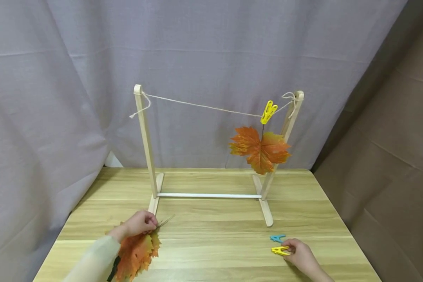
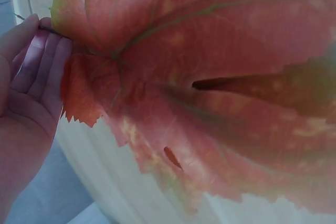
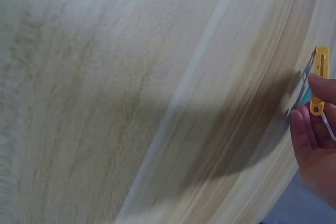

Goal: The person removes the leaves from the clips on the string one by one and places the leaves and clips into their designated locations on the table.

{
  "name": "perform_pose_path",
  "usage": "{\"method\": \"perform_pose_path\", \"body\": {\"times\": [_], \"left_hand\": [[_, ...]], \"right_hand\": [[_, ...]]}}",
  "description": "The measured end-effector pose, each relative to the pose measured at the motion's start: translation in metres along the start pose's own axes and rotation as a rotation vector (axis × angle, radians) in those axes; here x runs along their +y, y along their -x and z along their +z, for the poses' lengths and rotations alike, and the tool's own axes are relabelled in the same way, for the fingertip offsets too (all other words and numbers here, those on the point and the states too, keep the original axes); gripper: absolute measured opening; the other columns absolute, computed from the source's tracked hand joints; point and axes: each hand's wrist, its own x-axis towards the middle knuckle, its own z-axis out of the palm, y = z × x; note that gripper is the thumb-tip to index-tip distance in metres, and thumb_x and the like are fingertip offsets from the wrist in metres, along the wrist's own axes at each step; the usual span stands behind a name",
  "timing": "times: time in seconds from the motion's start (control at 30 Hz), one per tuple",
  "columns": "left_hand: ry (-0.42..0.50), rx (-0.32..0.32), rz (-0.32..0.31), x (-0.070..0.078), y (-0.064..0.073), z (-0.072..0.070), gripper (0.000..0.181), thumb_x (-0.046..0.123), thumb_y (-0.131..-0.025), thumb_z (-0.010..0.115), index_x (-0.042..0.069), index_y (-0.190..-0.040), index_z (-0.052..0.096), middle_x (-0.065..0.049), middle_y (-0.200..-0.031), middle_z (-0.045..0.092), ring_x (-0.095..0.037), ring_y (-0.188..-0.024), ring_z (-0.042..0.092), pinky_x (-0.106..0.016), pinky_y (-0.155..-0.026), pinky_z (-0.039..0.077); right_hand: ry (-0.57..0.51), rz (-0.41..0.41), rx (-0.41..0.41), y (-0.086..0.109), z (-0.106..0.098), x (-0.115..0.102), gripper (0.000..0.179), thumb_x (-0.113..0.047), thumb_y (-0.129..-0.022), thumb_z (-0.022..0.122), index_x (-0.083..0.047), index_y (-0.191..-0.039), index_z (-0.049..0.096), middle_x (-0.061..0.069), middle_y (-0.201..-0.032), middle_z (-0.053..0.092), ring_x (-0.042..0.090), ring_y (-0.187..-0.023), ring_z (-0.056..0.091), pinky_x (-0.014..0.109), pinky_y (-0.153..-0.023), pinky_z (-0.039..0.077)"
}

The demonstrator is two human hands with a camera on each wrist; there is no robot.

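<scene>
My left hand (image 1: 141,222) pinches the thin stems (image 1: 167,221) of several orange artificial maple leaves (image 1: 136,252) at the front left of the table. In the left wrist view, a reddish leaf (image 2: 157,51) with green veins spreads out beyond the fingers, its stem held at the fingertips. Over at the front right, my right hand (image 1: 303,256) grips a yellow clothespin (image 1: 279,250) between thumb and fingers. A blue clothespin (image 1: 277,238) lies just behind it. The right wrist view has the yellow clothespin (image 3: 322,61) upright at the thumb tip.
A wooden stand with two posts (image 1: 146,145) and a white crossbar (image 1: 208,195) stands at the table's back. Twine (image 1: 201,105) sags between the posts. Near the right post, another yellow clothespin (image 1: 268,112) holds an orange leaf (image 1: 260,152) by its stem. Grey curtain (image 1: 204,47) hangs behind.
</scene>
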Motion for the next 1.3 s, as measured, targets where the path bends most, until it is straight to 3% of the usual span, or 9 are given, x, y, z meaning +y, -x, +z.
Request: {"method": "perform_pose_path", "body": {"times": [0.17, 0.5, 0.7, 0.83, 1.0, 1.1, 1.2, 1.3], "left_hand": [[-0.006, 0.010, -0.008, -0.003, 0.001, 0.004, 0.009, -0.003, -0.084, 0.059, -0.011, -0.087, 0.061, -0.013, -0.072, 0.062, -0.006, -0.060, 0.049, -0.021, -0.051, 0.043], [-0.127, 0.091, 0.027, -0.009, -0.003, 0.006, 0.006, -0.001, -0.082, 0.060, -0.003, -0.086, 0.064, -0.007, -0.076, 0.065, -0.001, -0.066, 0.052, -0.018, -0.059, 0.044], [-0.111, 0.132, 0.031, -0.004, -0.004, 0.002, 0.007, -0.001, -0.083, 0.060, -0.006, -0.087, 0.063, -0.010, -0.077, 0.065, -0.004, -0.068, 0.054, -0.019, -0.059, 0.047], [-0.062, 0.160, 0.068, 0.006, -0.008, -0.005, 0.014, 0.000, -0.084, 0.061, -0.011, -0.092, 0.062, -0.016, -0.080, 0.065, -0.008, -0.072, 0.058, -0.020, -0.063, 0.049], [0.010, 0.186, 0.103, 0.028, -0.019, -0.015, 0.017, 0.002, -0.085, 0.062, -0.012, -0.096, 0.062, -0.023, -0.087, 0.066, -0.009, -0.077, 0.059, -0.019, -0.067, 0.050], [0.042, 0.198, 0.106, 0.043, -0.027, -0.020, 0.019, 0.004, -0.086, 0.063, -0.010, -0.099, 0.062, -0.021, -0.089, 0.066, -0.008, -0.077, 0.058, -0.019, -0.068, 0.049], [0.063, 0.207, 0.113, 0.060, -0.037, -0.024, 0.024, 0.007, -0.087, 0.063, -0.010, -0.103, 0.062, -0.019, -0.091, 0.066, -0.007, -0.078, 0.058, -0.020, -0.069, 0.050], [0.081, 0.219, 0.125, 0.077, -0.047, -0.027, 0.026, 0.010, -0.087, 0.064, -0.009, -0.105, 0.062, -0.019, -0.094, 0.066, -0.007, -0.078, 0.058, -0.021, -0.070, 0.050]], "right_hand": [[0.026, -0.011, -0.002, -0.001, 0.001, 0.003, 0.032, 0.008, -0.061, 0.078, -0.003, -0.089, 0.067, 0.005, -0.090, 0.062, 0.015, -0.078, 0.056, 0.029, -0.068, 0.050], [0.025, -0.003, -0.028, 0.001, -0.003, 0.008, 0.036, 0.007, -0.063, 0.078, -0.001, -0.096, 0.067, 0.009, -0.098, 0.064, 0.020, -0.087, 0.061, 0.035, -0.075, 0.053], [-0.006, 0.017, -0.019, 0.001, -0.010, 0.008, 0.037, -0.001, -0.067, 0.078, -0.001, -0.102, 0.066, 0.009, -0.099, 0.065, 0.019, -0.086, 0.059, 0.036, -0.075, 0.052], [-0.058, 0.015, -0.015, -0.002, -0.026, 0.004, 0.040, -0.009, -0.071, 0.077, 0.001, -0.108, 0.065, 0.012, -0.102, 0.066, 0.018, -0.087, 0.058, 0.033, -0.073, 0.049], [-0.162, -0.007, -0.022, -0.011, -0.056, -0.011, 0.046, -0.017, -0.079, 0.073, 0.004, -0.118, 0.059, 0.019, -0.113, 0.063, 0.007, -0.086, 0.056, 0.024, -0.071, 0.048], [-0.230, -0.038, -0.004, -0.016, -0.078, -0.026, 0.049, -0.020, -0.082, 0.071, 0.006, -0.121, 0.056, 0.008, -0.108, 0.065, -0.002, -0.084, 0.053, 0.020, -0.071, 0.048], [-0.293, -0.111, 0.031, -0.021, -0.100, -0.041, 0.048, -0.018, -0.085, 0.069, 0.008, -0.121, 0.054, -0.015, -0.100, 0.060, -0.009, -0.082, 0.051, 0.018, -0.072, 0.048], [-0.321, -0.193, 0.057, -0.026, -0.122, -0.055, 0.044, -0.017, -0.087, 0.066, 0.009, -0.120, 0.054, -0.029, -0.094, 0.055, -0.009, -0.083, 0.052, 0.016, -0.071, 0.047]]}}
